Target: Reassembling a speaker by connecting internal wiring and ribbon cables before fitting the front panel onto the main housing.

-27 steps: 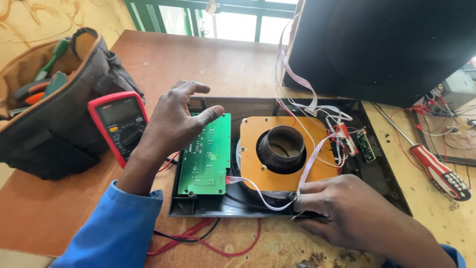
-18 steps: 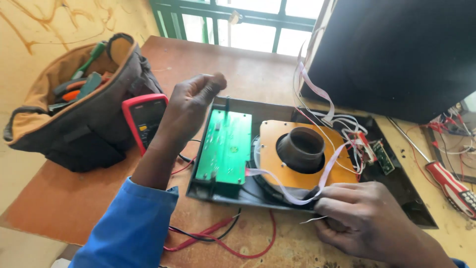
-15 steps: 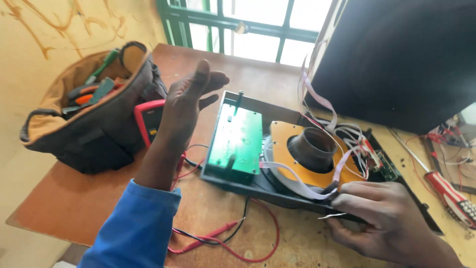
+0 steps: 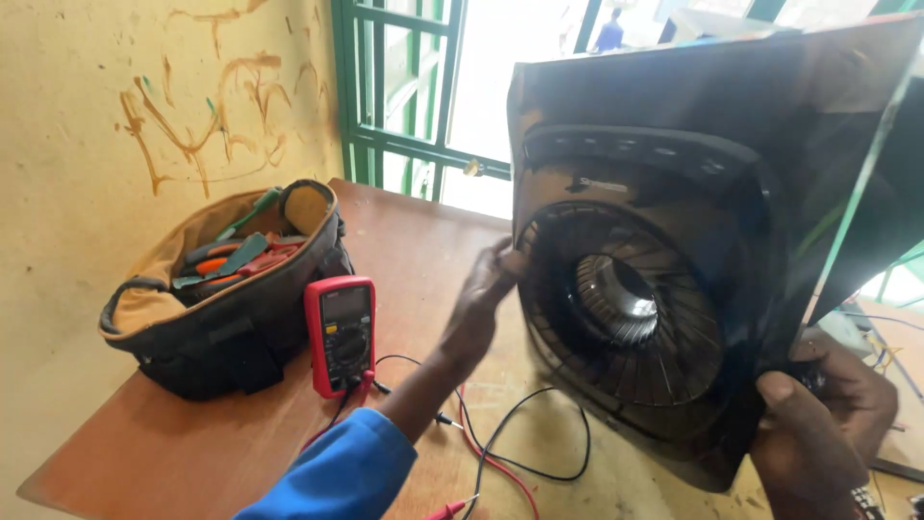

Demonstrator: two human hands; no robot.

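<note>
2 hands [image 4: 478, 306] [image 4: 818, 424] clasp the black panel [image 4: 674, 241] by its edges — upright, ribbed underside facing the camera.

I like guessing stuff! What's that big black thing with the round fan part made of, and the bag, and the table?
The black housing looks like glossy hard plastic: it shines and mirrors the window light. The tool bag seems woven fabric, dull black outside and tan inside, with a soft sagging rim. The table looks like reddish-brown painted or laminated wood, worn paler near the cables; hard to be sure.
</note>
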